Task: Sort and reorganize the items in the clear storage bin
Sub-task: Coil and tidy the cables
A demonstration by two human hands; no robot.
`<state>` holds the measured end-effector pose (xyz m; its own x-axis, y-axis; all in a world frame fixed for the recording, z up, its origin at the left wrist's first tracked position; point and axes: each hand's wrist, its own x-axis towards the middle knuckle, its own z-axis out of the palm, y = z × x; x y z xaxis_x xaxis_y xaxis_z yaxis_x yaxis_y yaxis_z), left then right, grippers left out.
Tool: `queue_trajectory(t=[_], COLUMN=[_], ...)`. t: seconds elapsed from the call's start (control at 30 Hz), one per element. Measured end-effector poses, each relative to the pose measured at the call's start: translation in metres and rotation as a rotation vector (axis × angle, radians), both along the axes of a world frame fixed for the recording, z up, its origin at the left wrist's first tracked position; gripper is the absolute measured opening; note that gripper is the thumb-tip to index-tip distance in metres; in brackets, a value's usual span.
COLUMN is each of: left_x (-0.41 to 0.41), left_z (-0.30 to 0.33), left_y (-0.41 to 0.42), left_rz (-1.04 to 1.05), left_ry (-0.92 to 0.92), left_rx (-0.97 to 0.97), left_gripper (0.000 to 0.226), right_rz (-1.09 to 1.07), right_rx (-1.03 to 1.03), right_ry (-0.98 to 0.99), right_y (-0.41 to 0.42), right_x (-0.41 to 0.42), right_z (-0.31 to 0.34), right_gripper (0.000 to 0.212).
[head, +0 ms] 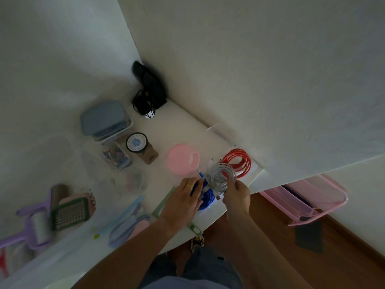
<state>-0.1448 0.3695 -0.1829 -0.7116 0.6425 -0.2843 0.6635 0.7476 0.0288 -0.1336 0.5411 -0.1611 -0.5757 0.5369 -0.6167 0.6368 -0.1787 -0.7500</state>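
A: Where's the grey coiled cable (222,177)?
B: At the white table's (183,130) near corner, pinched by the right hand (236,196).
A: And the left hand (183,202)?
B: Fingers curled around the blue cable (205,200). A red coil (237,161) lies just beyond, pink lid (181,159) beside.

The grey cable coil (222,177) is sitting near the table's (187,130) front edge, between two other coils: one (237,161) behind it to the right, one (206,198) in front, partly under the left hand (183,202). The round lid (182,159) is lying to their left.
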Motion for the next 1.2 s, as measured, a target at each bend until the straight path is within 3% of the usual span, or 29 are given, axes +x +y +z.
queue_trajectory(t=[0.07, 0.2, 0.3, 0.4, 0.47, 0.53, 0.6, 0.67, 0.83, 0.93, 1.07, 1.2], left_x=[0.000, -0.006, -0.017, -0.020, -0.020, -0.020, -0.021, -0.023, -0.019, -0.021, -0.025, -0.025], left_z=[0.004, 0.031, 0.030, 0.013, 0.004, 0.002, 0.004, 0.009, 0.010, 0.008, 0.007, -0.002], left_y=[0.000, -0.002, 0.006, 0.013, 0.014, 0.015, 0.015, 0.014, 0.012, 0.021, 0.034, 0.039], left_rz=[0.011, 0.018, -0.080, -0.181, -0.194, -0.201, -0.223, -0.223, -0.110, -0.128, -0.134, -0.155], left_ry=[0.061, 0.140, 0.064, 0.009, 0.040, 0.062, 0.069, 0.050, 0.041, -0.003, 0.015, 0.024], left_rx=[0.084, 0.428, 0.302, 0.202, 0.169, 0.174, 0.178, 0.194, 0.187, 0.250, 0.240, 0.202], left_gripper=[0.060, 0.061, 0.074, 0.066, 0.060, 0.057, 0.057, 0.057, 0.073, 0.065, 0.063, 0.067], right_rz=[-0.017, 0.073, 0.223, 0.317, 0.385, 0.508, 0.727, 0.875, 0.858, 0.743, 0.596, 0.446], right_rx=[0.092, 0.319, 0.513, 0.639, 0.827, 1.009, 1.109, 1.126, 1.127, 1.105, 1.029, 0.737], right_ry=[-0.010, 0.020, 0.045, 0.053, 0.139, 0.198, 0.113, 0.020, 0.143, 0.279, 0.311, 0.281], right_y=[-0.002, 0.001, 0.003, 0.011, 0.024, 0.043, 0.059, 0.069, 0.084, 0.092, 0.101, 0.101], right_x=[0.002, 0.005, 0.007, 0.004, -0.005, -0.022, -0.041, -0.056, -0.066, -0.059, -0.043, -0.030], right_z=[0.002, 0.008, 0.002, 0.000, 0.001, 0.002, 0.004, 0.006, 0.019, 0.035, 0.052, 0.045], right_gripper=[0.019, 0.024, 0.019, 0.018, 0.018, 0.037, 0.063, 0.071, 0.014, 0.012, 0.010, 0.018])
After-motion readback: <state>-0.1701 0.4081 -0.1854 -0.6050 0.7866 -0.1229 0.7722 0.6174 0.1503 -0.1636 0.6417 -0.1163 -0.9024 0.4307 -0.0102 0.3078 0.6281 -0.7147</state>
